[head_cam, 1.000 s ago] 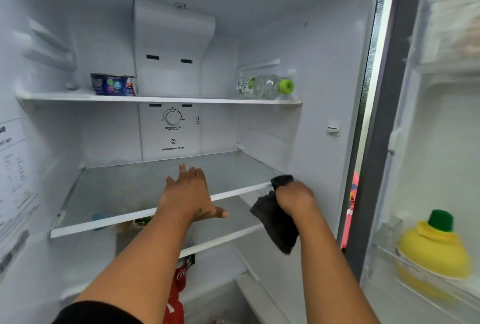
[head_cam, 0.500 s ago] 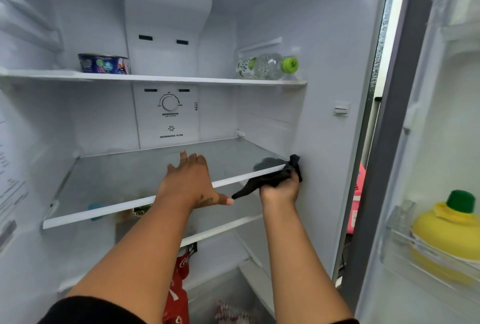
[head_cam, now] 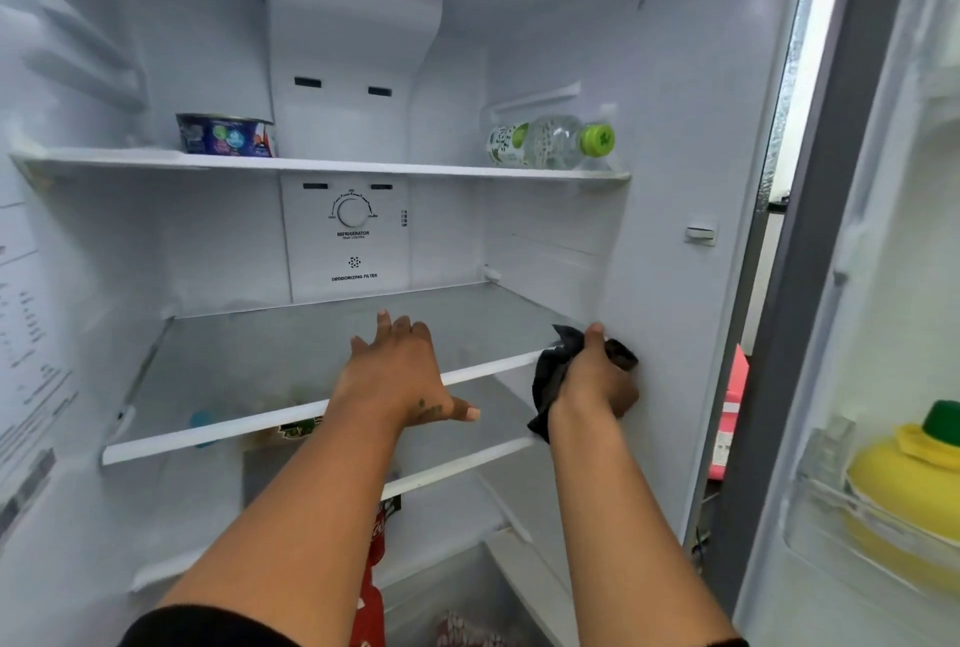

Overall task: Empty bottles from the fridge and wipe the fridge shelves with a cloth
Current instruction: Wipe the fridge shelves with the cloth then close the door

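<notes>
A: Hands?

B: Left hand (head_cam: 400, 376) is flat, palm down, fingers straight and close together. It rests on the front part of the middle shelf (head_cam: 483, 370), with the thumb out sideways past the white front rim. It holds nothing.

A: Right?

B: Right hand (head_cam: 592, 381) has its fingers curled round a black cloth (head_cam: 548, 386) – bunched, one end poking up by the thumb, a tail hanging below the wrist. The hand sits at the right front corner of the middle shelf, and the cloth touches the fridge's right wall (head_cam: 675, 179).

A: Anything on that shelf?

B: Blurred shapes show through the glass from below. Can't tell what they are.

A: Upper shelf?

B: Upper shelf (head_cam: 337, 167) carries a clear bottle (head_cam: 545, 142) at its right end. It lies on its side, green cap toward the front, close to the right wall. A blue tub (head_cam: 223, 134) stands toward the left end, well apart from the bottle.

A: Below?

B: Lower shelf (head_cam: 462, 464) is under the middle one. A red-labelled bottle (head_cam: 376, 532) shows beneath its front rim, between the forearms – mostly hidden by the left arm.

A: Rest?

B: A temperature dial (head_cam: 352, 211) is on the back wall between the upper and middle shelves. The door stands open at right. Its door bin (head_cam: 831, 506) holds a yellow squeeze bottle (head_cam: 904, 490), upright, with a green cap.
</notes>
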Demonstrator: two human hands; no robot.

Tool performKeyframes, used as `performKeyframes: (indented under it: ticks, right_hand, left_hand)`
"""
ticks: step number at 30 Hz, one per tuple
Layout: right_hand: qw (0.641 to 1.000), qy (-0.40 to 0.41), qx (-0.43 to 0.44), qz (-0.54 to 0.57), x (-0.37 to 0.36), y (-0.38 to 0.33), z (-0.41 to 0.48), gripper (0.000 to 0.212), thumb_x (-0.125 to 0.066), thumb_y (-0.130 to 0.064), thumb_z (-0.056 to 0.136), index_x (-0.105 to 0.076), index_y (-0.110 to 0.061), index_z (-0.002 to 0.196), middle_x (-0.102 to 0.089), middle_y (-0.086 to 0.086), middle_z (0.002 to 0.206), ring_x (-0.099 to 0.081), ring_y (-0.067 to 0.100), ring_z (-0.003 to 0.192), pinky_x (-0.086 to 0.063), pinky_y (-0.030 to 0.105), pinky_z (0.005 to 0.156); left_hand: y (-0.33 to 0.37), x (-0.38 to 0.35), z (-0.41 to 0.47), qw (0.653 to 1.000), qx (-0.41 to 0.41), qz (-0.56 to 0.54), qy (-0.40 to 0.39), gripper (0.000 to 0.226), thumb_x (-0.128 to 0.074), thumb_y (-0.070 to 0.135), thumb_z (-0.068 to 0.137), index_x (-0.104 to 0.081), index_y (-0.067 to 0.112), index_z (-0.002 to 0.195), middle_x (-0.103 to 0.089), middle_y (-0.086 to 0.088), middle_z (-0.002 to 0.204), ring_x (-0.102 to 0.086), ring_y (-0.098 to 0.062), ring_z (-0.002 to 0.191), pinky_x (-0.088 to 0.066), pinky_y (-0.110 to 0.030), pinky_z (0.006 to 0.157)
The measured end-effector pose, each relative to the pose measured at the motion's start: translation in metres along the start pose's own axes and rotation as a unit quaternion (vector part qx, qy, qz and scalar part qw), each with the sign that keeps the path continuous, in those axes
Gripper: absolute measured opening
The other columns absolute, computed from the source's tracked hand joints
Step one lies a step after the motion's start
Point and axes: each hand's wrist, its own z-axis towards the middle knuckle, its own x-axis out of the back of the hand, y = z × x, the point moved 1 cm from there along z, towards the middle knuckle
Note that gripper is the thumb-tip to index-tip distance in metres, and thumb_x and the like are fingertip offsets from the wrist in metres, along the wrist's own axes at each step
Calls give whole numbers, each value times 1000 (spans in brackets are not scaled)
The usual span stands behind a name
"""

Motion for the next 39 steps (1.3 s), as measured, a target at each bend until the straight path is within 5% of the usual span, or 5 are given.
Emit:
performKeyframes:
  ticks: [6, 11, 20, 31, 39]
  right_hand:
    - [808, -8, 557, -193, -1, -19, 4, 45, -69, -19, 86, -58, 0, 126, -61, 17, 127, -56, 24, 122, -43, 32, 106]
    - [590, -215, 422, -654, -41, -13, 25, 64, -49, -11, 91, -24, 0, 150, -22, 18, 157, -26, 29, 143, -21, 30, 117]
    - [518, -364, 260, -729, -73, -6, -5, 28, -42, -17, 93, -59, -6, 113, -63, 12, 110, -55, 24, 89, -38, 26, 63]
    - [402, -316, 264, -818, -103, 5, 12, 44, -42, -29, 102, -44, -7, 141, -52, 11, 139, -52, 26, 124, -41, 28, 101]
    - [448, -557, 206, -668, -156, 95, -65, 34, -51, -22, 92, -47, -13, 125, -59, 11, 114, -57, 26, 98, -44, 33, 75]
  left_hand:
    - [-1, 0, 3, 1000, -1, -7, -14, 125, -64, 83, 52, -25, 9, 145, -17, -12, 158, -1, -31, 148, -21, -56, 114]
    - [0, 2, 0, 1000, 6, 3, -5, 130, -65, 82, 53, -19, 7, 148, -10, -13, 160, 3, -32, 148, -15, -59, 115]
    - [3, 3, -1, 999, 29, 35, 17, 140, -64, 82, 55, -1, 2, 150, 0, -17, 160, 9, -33, 147, -14, -58, 116]
    - [-53, 0, -68, 981, 89, 67, 159, 107, 6, 79, 78, -26, 4, 148, -26, -16, 156, -1, -32, 148, -2, -57, 115]
    - [-98, 20, -71, 964, 262, -24, 43, 80, -27, 58, 89, -31, 0, 144, -21, -19, 156, -5, -35, 147, -12, -50, 116]
